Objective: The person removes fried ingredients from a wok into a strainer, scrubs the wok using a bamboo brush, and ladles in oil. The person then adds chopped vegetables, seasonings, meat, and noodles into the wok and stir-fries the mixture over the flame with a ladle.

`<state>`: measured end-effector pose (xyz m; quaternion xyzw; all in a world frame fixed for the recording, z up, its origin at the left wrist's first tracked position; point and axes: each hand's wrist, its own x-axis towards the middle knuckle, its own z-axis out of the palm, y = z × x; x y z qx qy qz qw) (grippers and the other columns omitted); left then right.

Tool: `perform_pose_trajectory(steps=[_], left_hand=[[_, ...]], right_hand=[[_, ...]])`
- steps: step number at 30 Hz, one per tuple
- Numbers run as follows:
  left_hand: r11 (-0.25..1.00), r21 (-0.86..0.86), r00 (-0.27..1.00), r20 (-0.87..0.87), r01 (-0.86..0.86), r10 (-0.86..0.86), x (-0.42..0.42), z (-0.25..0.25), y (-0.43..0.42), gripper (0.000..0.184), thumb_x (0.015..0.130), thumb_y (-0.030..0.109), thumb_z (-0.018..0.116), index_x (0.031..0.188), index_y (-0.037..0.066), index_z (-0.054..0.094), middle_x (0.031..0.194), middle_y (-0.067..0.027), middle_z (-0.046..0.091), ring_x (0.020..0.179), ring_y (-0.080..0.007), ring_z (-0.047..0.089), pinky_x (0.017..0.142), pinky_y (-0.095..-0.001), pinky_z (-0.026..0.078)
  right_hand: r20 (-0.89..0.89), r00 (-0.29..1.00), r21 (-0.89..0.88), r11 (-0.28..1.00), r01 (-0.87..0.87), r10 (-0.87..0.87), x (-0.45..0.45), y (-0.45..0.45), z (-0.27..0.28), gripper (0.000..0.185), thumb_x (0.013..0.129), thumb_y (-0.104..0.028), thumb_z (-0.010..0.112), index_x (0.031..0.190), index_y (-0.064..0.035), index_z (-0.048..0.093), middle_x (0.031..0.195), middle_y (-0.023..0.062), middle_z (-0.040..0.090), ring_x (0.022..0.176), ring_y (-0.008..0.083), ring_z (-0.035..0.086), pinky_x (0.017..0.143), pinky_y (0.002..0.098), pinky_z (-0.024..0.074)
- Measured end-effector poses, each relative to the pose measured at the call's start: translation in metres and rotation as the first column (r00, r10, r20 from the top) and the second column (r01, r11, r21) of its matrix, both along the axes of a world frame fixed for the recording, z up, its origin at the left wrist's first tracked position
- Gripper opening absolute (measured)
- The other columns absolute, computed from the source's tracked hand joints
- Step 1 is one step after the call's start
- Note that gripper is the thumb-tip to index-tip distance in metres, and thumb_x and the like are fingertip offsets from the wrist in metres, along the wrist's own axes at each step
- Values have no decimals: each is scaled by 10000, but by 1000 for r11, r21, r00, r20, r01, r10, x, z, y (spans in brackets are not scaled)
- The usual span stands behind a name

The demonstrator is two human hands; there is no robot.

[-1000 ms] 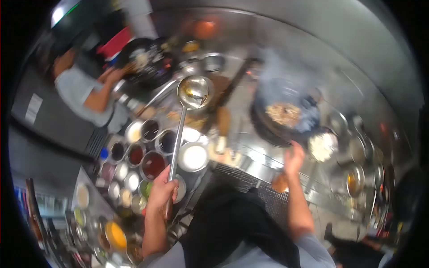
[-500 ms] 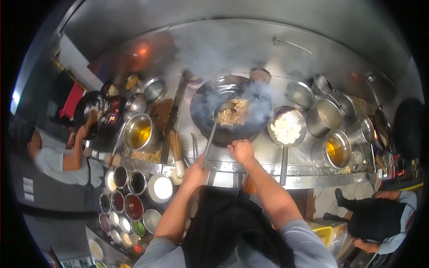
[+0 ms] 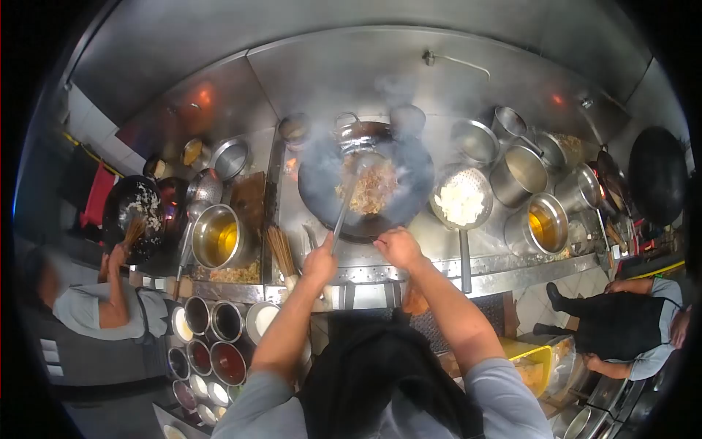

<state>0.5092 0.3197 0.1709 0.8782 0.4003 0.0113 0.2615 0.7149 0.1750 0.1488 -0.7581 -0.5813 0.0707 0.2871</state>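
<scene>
In the head view a large dark wok (image 3: 316,194) sits on the stove, steaming. Brown, stringy food like noodles (image 3: 376,192) lies in its middle. My left hand (image 3: 319,263) is closed round the long handle of a ladle (image 3: 344,211), whose bowl reaches into the food, blurred by steam. My right hand (image 3: 398,248) grips the near edge of the wok; whether there is a handle under the fingers is hidden. Just right of the wok, a perforated strainer (image 3: 465,233) with a long handle holds white chunks of food. A bamboo brush (image 3: 280,250) stands left of my left hand.
Metal pots with yellow oil stand on both sides, one pot (image 3: 214,249) left and one pot (image 3: 518,233) right. Several sauce and seasoning bowls (image 3: 228,364) fill the lower left. One person (image 3: 102,293) works at another wok on the left; another person (image 3: 621,322) is at the right.
The ladle's bowl has moved up and away in the wok, and the food is more spread out. My view has shifted slightly. Both hands keep their grip.
</scene>
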Motion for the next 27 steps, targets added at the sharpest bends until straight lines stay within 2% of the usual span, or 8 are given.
perform_pose_trajectory(steps=[5, 8, 9, 11, 14, 17, 23, 27], left_hand=[[971, 83, 935, -296, 226, -193, -69, 97, 19, 617, 834, 72, 537, 1441, 169, 485, 977, -280, 676, 914, -438, 659, 847, -509, 512], [960, 99, 946, -222, 263, -236, -116, 144, 21, 625, 832, 68, 538, 1445, 181, 483, 998, -270, 678, 932, -434, 657, 859, -497, 512], [947, 36, 947, -49, 321, -319, -130, 160, 26, 625, 829, 74, 547, 1441, 187, 488, 995, -267, 679, 935, -435, 654, 857, -500, 510], [922, -48, 918, 117, 385, -378, -141, 157, 21, 625, 826, 81, 556, 1438, 193, 492, 993, -263, 679, 938, -436, 651, 856, -503, 507], [973, -17, 952, -204, 229, -228, -94, 124, 11, 624, 838, 89, 576, 1445, 198, 482, 1019, -263, 668, 941, -445, 644, 852, -497, 510], [992, 24, 985, -120, 127, -123, -73, 80, -2, 615, 848, 112, 593, 1447, 192, 480, 1024, -259, 668, 937, -442, 645, 841, -492, 511], [970, -77, 969, 107, 232, -223, -137, 142, -7, 643, 850, 154, 637, 1464, 187, 449, 999, -263, 665, 928, -443, 641, 806, -497, 510], [943, -46, 941, -67, 329, -331, -119, 135, -3, 647, 845, 142, 639, 1463, 182, 450, 989, -255, 672, 917, -446, 644, 805, -500, 512]], right_hand=[[-21, 999, 8, 1000, 24, -24, -11, -2, 1, 196, 866, -214, 640, 783, -63, 733, 796, 137, 700, 795, 335, 644, 858, 436, 476], [74, 986, 108, 984, 139, -148, -37, -11, 38, 179, 854, -205, 662, 762, -70, 732, 779, 144, 692, 772, 340, 636, 842, 440, 478], [52, 986, 98, 984, 151, -156, -42, -15, 56, 194, 868, -208, 657, 761, -59, 720, 778, 148, 682, 788, 335, 635, 857, 442, 468], [12, 986, 61, 985, 163, -164, -56, -23, 55, 211, 882, -212, 652, 761, -48, 708, 777, 152, 673, 804, 331, 633, 871, 444, 458], [50, 979, 111, 975, 190, -197, -57, -1, 34, 172, 841, -186, 677, 721, -64, 699, 730, 131, 668, 749, 338, 632, 798, 459, 484], [58, 982, 90, 981, 172, -178, -89, -42, 19, 170, 846, -184, 673, 730, -64, 703, 753, 131, 678, 772, 340, 637, 815, 452, 489], [-51, 983, 94, 979, 183, -179, -101, -77, 24, 151, 858, -178, 662, 774, -61, 708, 800, 151, 683, 808, 345, 632, 848, 444, 479], [10, 987, 110, 981, 159, -161, -64, -18, 34, 193, 874, -181, 635, 745, -49, 691, 802, 144, 682, 817, 335, 632, 831, 452, 454]])
